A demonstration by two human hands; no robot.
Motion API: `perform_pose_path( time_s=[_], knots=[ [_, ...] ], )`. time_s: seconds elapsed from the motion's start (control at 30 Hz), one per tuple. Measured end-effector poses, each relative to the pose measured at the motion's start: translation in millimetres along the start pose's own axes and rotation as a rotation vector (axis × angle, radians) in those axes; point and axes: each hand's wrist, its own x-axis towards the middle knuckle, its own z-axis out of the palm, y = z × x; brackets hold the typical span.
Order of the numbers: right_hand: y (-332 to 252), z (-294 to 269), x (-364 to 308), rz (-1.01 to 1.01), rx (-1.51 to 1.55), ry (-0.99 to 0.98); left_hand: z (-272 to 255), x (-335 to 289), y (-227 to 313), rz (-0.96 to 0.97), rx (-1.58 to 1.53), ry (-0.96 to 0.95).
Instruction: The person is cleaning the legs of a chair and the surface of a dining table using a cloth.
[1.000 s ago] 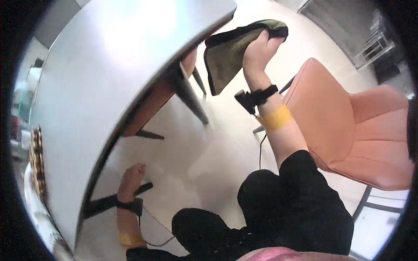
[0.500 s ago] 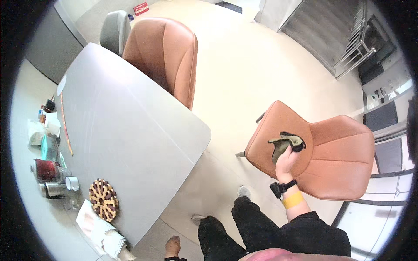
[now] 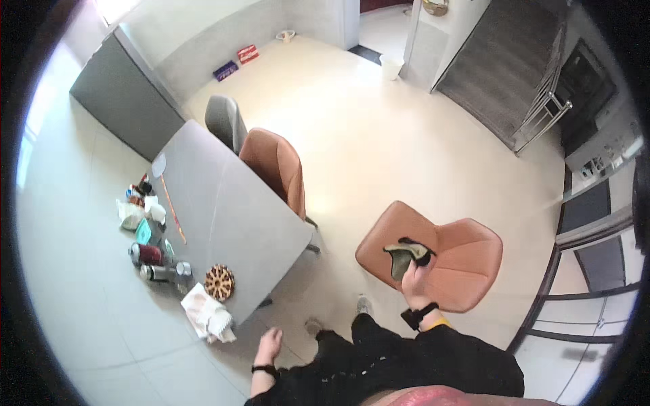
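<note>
My right hand point(image 3: 416, 279) grips an olive-green cloth piece with black edging point(image 3: 401, 262); its exact kind is unclear. Both are above the seat of a brown padded chair point(image 3: 467, 254) on my right. Its fingers are closed around the darker end while the green part spreads toward the left. At my left side, near the close corner of the grey table, hangs my left hand point(image 3: 269, 344). The fingers there are curled in, and nothing shows in them.
On the grey table point(image 3: 223, 203) lie a round wooden trivet point(image 3: 220, 282), tissues point(image 3: 205, 312), bottles point(image 3: 145, 255) and a fly swatter point(image 3: 172, 210). Another brown chair point(image 3: 274, 166) stands at its far side. A staircase point(image 3: 501, 68) rises at the far right.
My view has shifted, showing more of the far wall and floor. My left hand has risen further into view. The right hand still holds the green cloth piece over the chair.
</note>
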Motion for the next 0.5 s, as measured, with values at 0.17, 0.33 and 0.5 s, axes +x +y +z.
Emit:
perform_pose_path(
  time_s=[0.17, 0.33, 0.5],
  knots=[
    [-52.5, -26.3, 63.1, -0.292, -0.289, -0.056, -87.4, 29.5, 135.7, 0.108, -0.319, 0.140],
    [-141.2, -19.5, 114.2, -0.170, 0.381, 0.253, -148.0, 44.1, 192.5, 0.179, -0.424, 0.094],
    [-213.8, -58.3, 185.7, 0.044, 1.007, 0.648, -188.6, 81.4, 199.3, 0.300, -0.516, 0.161]
  ],
)
